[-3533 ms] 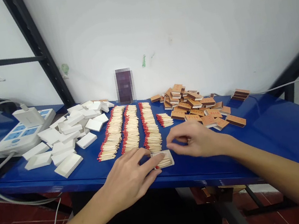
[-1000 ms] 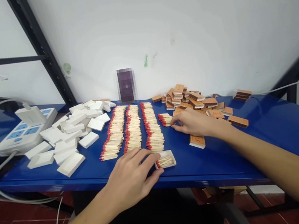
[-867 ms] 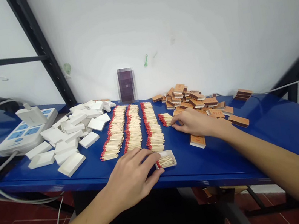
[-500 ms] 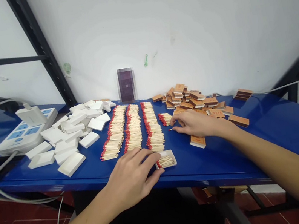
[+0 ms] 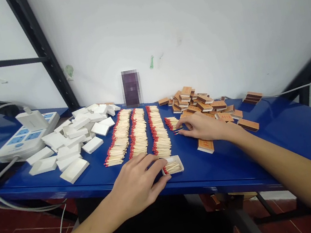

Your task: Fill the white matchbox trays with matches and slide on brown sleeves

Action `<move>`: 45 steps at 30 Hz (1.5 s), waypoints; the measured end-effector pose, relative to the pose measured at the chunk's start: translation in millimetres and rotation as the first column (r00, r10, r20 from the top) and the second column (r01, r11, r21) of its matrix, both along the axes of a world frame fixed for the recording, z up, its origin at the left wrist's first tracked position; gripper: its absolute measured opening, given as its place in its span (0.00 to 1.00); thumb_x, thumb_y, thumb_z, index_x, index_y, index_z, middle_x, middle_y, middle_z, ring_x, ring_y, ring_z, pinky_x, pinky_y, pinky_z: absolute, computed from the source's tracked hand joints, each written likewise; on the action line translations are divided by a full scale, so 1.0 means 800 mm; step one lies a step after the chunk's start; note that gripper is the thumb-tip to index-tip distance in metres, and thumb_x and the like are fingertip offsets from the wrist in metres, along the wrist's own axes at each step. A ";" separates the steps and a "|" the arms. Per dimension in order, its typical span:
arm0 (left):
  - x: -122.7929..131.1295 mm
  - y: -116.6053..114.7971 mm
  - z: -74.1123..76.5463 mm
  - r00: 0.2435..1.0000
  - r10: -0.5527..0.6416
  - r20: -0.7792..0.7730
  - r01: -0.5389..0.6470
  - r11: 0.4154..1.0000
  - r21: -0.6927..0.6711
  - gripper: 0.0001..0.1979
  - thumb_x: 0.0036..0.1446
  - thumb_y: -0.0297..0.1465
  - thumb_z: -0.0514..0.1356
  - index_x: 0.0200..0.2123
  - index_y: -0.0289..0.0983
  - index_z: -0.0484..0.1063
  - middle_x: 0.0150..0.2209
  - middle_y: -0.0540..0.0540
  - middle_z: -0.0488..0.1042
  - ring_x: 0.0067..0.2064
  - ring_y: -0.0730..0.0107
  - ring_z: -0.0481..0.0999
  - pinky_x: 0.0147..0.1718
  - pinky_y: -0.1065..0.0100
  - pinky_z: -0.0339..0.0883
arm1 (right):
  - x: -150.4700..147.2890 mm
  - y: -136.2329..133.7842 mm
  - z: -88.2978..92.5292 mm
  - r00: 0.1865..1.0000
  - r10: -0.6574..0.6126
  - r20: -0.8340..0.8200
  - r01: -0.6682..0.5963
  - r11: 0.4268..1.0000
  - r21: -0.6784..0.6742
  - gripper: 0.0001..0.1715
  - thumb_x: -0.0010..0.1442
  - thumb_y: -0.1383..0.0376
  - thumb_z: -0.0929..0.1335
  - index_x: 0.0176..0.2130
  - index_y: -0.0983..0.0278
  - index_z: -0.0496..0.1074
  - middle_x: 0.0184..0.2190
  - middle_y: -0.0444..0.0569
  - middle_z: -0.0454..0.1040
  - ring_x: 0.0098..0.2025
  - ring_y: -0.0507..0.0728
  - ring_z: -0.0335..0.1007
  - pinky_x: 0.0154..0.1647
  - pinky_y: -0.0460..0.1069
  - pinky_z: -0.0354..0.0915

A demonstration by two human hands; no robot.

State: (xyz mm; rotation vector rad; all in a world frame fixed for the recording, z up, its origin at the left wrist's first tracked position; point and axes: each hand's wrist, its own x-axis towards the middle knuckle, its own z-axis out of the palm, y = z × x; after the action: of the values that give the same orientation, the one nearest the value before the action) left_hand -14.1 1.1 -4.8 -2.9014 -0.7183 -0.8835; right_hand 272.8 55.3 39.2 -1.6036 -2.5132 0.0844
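Observation:
At the table's front edge, my left hand grips the left end of a white matchbox tray between thumb and fingers. Several red-headed matches lie inside that tray. My right hand reaches to the short pile of matches, its thumb and forefinger pinched on matches at the near end. Just below this hand lies an orange matchbox sleeve. Three long rows of matches, the nearest being the right row, stretch away behind the tray, heads to the left.
White empty trays are heaped at the left, beside a power strip with a plugged-in charger and cable. Orange sleeves are piled at the back right. A pixelated dark object leans against the wall.
My right hand has shifted slightly, its fingertips now closer against the short pile, with more than one match showing at them. My left hand and the tray have stayed put.

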 end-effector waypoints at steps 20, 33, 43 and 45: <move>-0.002 -0.002 -0.001 0.999 0.039 -0.013 -0.039 0.999 -0.017 0.16 0.67 0.36 0.56 0.55 0.39 0.64 0.44 0.45 0.77 0.43 0.59 0.77 0.41 0.59 0.72 | -0.005 -0.019 0.010 0.994 0.090 -0.058 -0.095 0.991 -0.091 0.15 0.70 0.56 0.58 0.37 0.63 0.64 0.27 0.46 0.67 0.26 0.53 0.60 0.28 0.48 0.54; -0.002 -0.001 -0.004 0.998 0.068 -0.016 -0.068 0.996 -0.052 0.17 0.66 0.38 0.57 0.55 0.40 0.60 0.43 0.46 0.77 0.41 0.59 0.76 0.38 0.59 0.71 | -0.081 -0.077 0.008 0.899 0.359 -0.250 -0.394 0.913 -0.105 0.09 0.67 0.64 0.63 0.36 0.64 0.69 0.22 0.40 0.66 0.22 0.48 0.56 0.26 0.45 0.51; -0.001 0.000 -0.001 0.999 0.042 -0.008 -0.042 0.999 -0.009 0.13 0.66 0.36 0.57 0.51 0.38 0.65 0.43 0.45 0.77 0.41 0.59 0.76 0.40 0.59 0.70 | -0.020 -0.031 0.012 0.981 -0.022 -0.195 0.067 0.972 0.226 0.18 0.66 0.54 0.64 0.34 0.63 0.74 0.20 0.44 0.69 0.22 0.52 0.62 0.27 0.47 0.53; -0.001 0.000 -0.001 0.999 0.039 -0.011 -0.039 0.999 -0.010 0.13 0.67 0.36 0.56 0.51 0.38 0.66 0.43 0.45 0.77 0.42 0.59 0.76 0.40 0.59 0.70 | -0.007 -0.019 0.007 0.983 -0.099 -0.157 0.127 0.975 0.180 0.18 0.66 0.53 0.64 0.34 0.63 0.75 0.22 0.46 0.73 0.24 0.54 0.65 0.28 0.48 0.54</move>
State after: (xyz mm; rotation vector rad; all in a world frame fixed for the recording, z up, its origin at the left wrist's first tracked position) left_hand -14.5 0.7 -5.8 -2.8878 -0.7785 -0.8625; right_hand 267.5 40.2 44.9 -1.5974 -2.2412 -0.0475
